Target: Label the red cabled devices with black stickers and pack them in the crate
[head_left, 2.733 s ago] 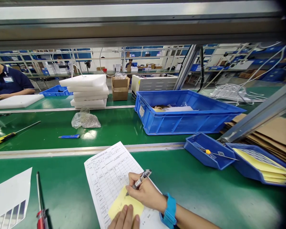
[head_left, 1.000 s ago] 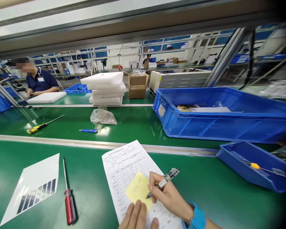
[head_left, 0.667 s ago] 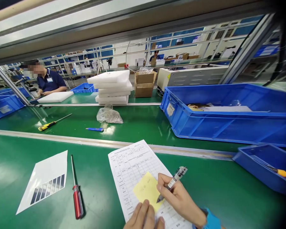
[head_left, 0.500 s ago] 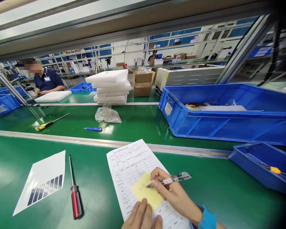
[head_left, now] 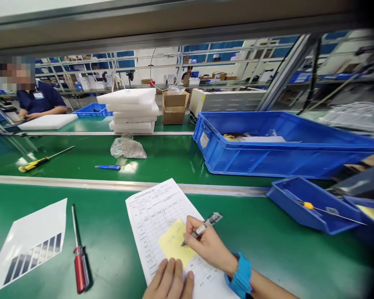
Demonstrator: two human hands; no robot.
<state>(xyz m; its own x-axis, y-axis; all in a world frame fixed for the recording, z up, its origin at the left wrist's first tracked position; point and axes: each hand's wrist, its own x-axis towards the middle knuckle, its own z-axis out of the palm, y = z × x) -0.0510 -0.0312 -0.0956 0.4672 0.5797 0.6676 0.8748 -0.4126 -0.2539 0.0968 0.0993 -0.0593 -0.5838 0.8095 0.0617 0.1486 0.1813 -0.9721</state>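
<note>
My right hand, with a blue band on its wrist, pinches a black-and-clear pen. The pen's tip is at the yellow sticky note, which bears faint handwriting. Under the note lies a printed form with a table on it. My left hand rests flat with its fingers spread a little, on the form and the note's lower edge. Left of the form are a red-handled screwdriver and a white sheet with dark strips.
Beyond the metal strip lie a yellow screwdriver, a blue cutter and a plastic bag. A large blue bin and a smaller one stand right. White foam, a carton and a seated person are behind.
The view has turned to the right, so things sit farther left and more of the small blue bins shows. The pen now stands a little steeper over the note. My left hand stays on the paper.
</note>
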